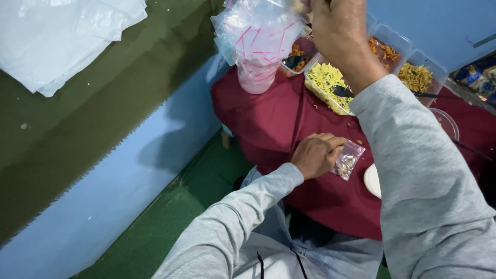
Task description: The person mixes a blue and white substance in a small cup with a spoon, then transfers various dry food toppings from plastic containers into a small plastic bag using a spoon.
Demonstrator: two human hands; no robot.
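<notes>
My left hand [316, 154] rests on the maroon tablecloth [268, 124] and grips a small clear plastic bag [347, 160] with brownish snack pieces inside. My right hand [336, 33] is raised near the top edge, fingers closed; what it pinches is cut off by the frame. It hovers beside a stack of clear zip bags with pink strips [258, 36] standing in a pink cup. Both arms wear grey sleeves.
Clear trays hold snacks: yellow noodle-like mix [325, 80] with a black spoon [342, 92], orange mix [385, 50], another yellow mix [416, 77]. A white plate edge [372, 181] lies right of the small bag. White plastic sheets [57, 36] lie at top left. Green floor [170, 222] below.
</notes>
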